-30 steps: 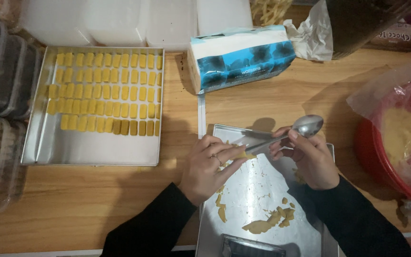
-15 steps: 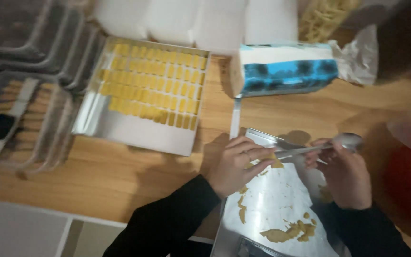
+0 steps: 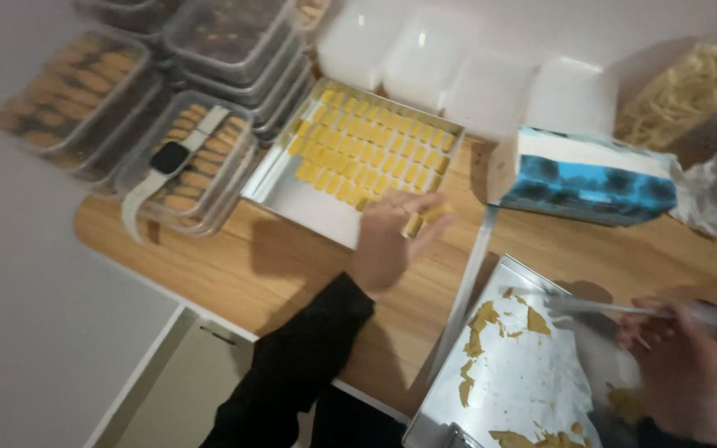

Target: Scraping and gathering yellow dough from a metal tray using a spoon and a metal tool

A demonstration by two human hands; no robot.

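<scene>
Yellow, small oblong dough piece (image 3: 413, 222) pinched in left hand (image 3: 390, 241) fingertips, over near edge of metal baking tray (image 3: 292, 192) of yellow rows | right hand (image 3: 680, 373) clasps long metal spoon (image 3: 624, 309) above smeared tray (image 3: 533, 373)

On my feed I see two bare hands, no gloves, no rings that I can make out. The left hand (image 3: 392, 241) comes out of a long black sleeve (image 3: 292, 373) that ends at the wrist, its cloth plain and unmarked. The right hand (image 3: 682, 373), lower right of the frame, is blurred; its sleeve barely shows.
</scene>
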